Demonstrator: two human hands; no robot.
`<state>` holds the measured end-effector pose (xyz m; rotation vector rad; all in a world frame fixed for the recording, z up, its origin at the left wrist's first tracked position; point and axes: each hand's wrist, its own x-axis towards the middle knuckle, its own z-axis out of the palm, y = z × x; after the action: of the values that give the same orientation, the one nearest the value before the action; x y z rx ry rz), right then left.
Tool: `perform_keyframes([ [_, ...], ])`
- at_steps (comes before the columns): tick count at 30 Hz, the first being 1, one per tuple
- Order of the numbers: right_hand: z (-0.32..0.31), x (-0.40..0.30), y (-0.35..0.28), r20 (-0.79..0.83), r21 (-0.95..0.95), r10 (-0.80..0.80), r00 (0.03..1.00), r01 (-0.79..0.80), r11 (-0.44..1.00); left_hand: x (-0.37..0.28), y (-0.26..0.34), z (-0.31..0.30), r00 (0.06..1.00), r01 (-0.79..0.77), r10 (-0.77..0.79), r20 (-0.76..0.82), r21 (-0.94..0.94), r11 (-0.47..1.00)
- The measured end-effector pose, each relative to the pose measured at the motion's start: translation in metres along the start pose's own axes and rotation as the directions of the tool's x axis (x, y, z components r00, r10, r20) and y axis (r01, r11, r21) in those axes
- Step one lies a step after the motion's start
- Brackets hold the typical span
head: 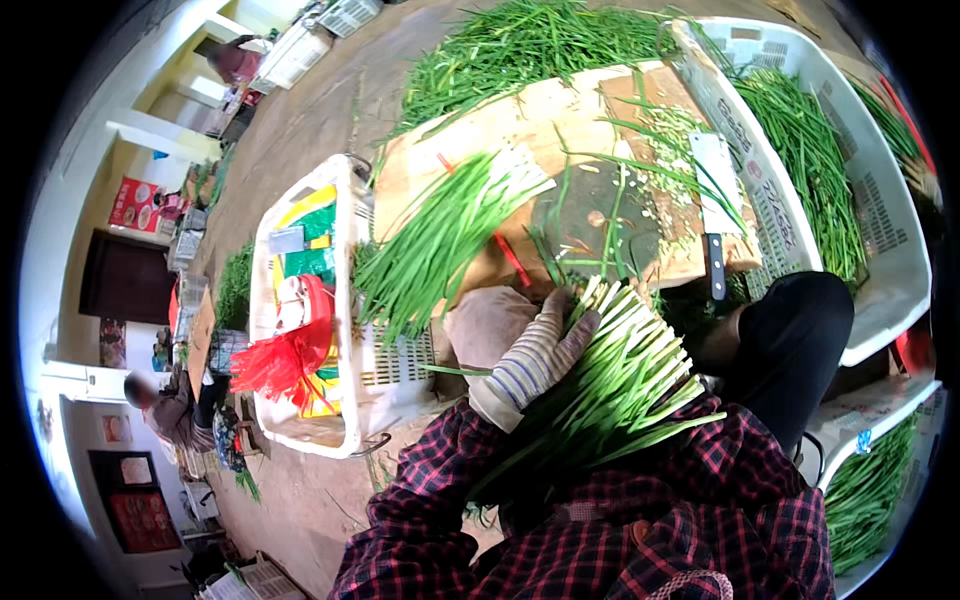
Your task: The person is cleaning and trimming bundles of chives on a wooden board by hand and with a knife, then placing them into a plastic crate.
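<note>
My left hand (536,352), in a striped glove, lies against a thick bundle of green stalks (622,375) on my lap, its fingers at the pale cut ends. My right hand is hidden behind the bundle and my sleeve. In front of me, a second bundle with white ends (457,225) lies on a wooden board (577,97), beside red ties (512,259). A cleaver (716,202) with a black handle rests at the board's right side, among chopped pale bits. Loose green stalks lie across the dark patch of the board.
A white crate (352,315) at the left holds a scraper (289,240), red plastic strips (277,367) and green and yellow packaging. Loose greens (525,37) are heaped beyond the board. Larger crates (892,300) of greens stand at the right. Two people sit in the left background.
</note>
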<state>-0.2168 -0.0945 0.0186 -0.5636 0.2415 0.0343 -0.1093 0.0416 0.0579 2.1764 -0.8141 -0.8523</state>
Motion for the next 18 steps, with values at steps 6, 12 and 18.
perform_keyframes([
  [6, -0.011, -0.005, 0.005, 0.049, 0.205, 0.07, 0.996, -0.079, 0.976, -0.006, -0.002, 0.012, 0.99, -0.032, 0.046, 0.132, -0.102, 0.994],
  [12, -0.021, -0.009, 0.012, 0.095, 0.35, 0.103, 0.99, -0.13, 0.928, -0.004, -0.01, -0.017, 0.885, 0.148, 0.027, 0.466, -0.335, 0.931],
  [18, -0.042, -0.015, 0.017, 0.11, 0.396, 0.08, 0.991, -0.117, 0.911, 0.014, -0.009, -0.021, 0.603, 0.001, 0.23, 0.764, -0.289, 0.957],
])
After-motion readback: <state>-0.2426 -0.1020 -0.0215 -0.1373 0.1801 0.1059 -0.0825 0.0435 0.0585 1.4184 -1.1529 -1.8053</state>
